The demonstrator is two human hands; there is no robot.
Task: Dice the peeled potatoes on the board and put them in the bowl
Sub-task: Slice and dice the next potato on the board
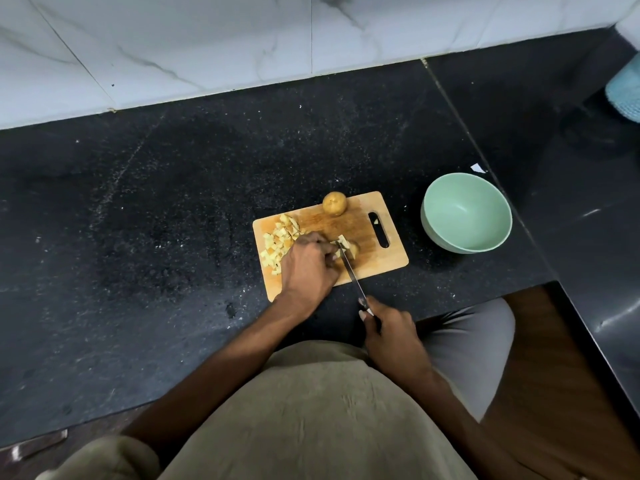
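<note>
Half the cut potato (350, 250) hidden under left hand (306, 268).

Light: dim, soft, overhead | Shadows: faint beside bowl (466, 213) | Glare: streaks on dark surface (173, 209) toward its right edge | Focus: centre sharp, corners soft | Distortion: wide-angle bowing at wall tiles (173, 39)

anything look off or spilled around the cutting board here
Mostly tidy. Pale crumbs are scattered on the black countertop left of the cutting board, and a small white scrap lies behind the empty green bowl. The whole potato sits right at the board's far edge.
</note>
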